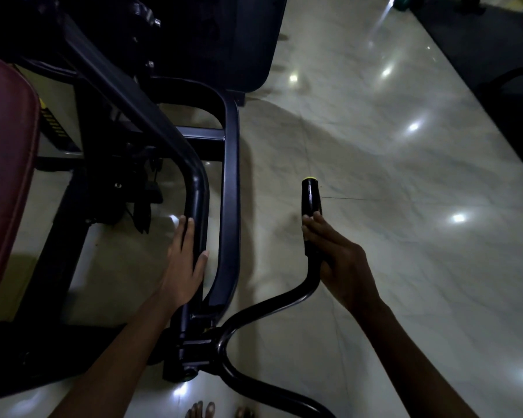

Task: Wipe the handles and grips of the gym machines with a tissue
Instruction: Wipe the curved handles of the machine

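A black handle grip with a yellow end cap stands upright on a curved black bar of the gym machine. My right hand lies on the lower part of the grip, fingers straight and pointing up along it, thumb on the bar's right side. My left hand rests flat against the machine's black frame tube, fingers straight. No tissue shows in either hand.
A dark red seat pad fills the left edge. The machine's black frame and pivot sit between my arms. Glossy pale floor tiles spread to the right, with a dark mat at the far right. Bare toes show at the bottom.
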`<move>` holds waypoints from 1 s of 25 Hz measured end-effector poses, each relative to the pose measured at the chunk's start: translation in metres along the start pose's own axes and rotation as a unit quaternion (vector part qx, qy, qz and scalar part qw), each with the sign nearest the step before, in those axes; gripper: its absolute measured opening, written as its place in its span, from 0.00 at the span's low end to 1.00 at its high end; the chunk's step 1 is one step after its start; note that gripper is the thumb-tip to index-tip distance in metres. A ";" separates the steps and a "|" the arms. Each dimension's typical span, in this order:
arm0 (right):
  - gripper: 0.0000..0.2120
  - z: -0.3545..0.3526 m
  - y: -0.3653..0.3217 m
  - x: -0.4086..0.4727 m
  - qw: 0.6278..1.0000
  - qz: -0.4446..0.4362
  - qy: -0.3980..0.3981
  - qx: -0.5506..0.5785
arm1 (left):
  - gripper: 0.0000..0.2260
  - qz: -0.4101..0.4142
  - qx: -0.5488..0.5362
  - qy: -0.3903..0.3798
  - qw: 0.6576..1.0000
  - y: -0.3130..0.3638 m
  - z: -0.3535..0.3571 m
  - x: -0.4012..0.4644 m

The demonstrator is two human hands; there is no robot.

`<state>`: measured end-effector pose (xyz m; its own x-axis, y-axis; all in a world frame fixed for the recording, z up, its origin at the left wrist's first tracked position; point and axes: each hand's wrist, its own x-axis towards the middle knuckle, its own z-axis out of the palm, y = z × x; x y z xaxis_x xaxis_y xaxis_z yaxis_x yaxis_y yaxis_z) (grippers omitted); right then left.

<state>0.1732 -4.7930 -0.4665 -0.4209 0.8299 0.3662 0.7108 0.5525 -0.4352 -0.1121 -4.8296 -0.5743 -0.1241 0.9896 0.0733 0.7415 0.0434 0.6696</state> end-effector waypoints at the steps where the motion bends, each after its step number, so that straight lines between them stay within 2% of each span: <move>1: 0.22 -0.002 0.002 -0.001 1.000 0.013 0.012 0.010 | 0.31 -0.001 0.001 -0.001 1.000 0.001 0.000 0.000; 3: 0.21 -0.002 0.000 0.000 0.999 0.034 0.022 0.018 | 0.32 0.001 0.001 0.001 1.000 0.001 0.000 0.000; 6: 0.19 -0.003 -0.007 -0.017 1.000 -0.009 0.005 0.011 | 0.32 0.000 0.002 0.000 1.000 0.001 0.000 0.000; 9: 0.21 -0.003 -0.008 -0.029 1.000 -0.012 0.010 0.012 | 0.32 -0.002 -0.001 -0.004 1.000 0.003 -0.001 0.000; 14: 0.18 0.004 0.000 0.006 0.999 0.011 0.050 -0.003 | 0.33 0.003 0.001 -0.002 1.000 0.003 -0.001 0.000; 20: 0.21 0.007 0.012 0.032 0.998 0.011 0.052 -0.022 | 0.33 0.003 -0.004 0.002 1.000 0.002 -0.001 0.000; 25: 0.21 0.011 0.019 0.056 0.996 0.045 0.069 -0.018 | 0.34 0.003 -0.002 -0.004 1.000 0.003 -0.001 0.000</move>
<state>0.1567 -4.7356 -0.4630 -0.2744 0.8565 0.4371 0.7635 0.4704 -0.4425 -0.1108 -4.8293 -0.5714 -0.1145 0.9908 0.0721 0.7391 0.0365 0.6726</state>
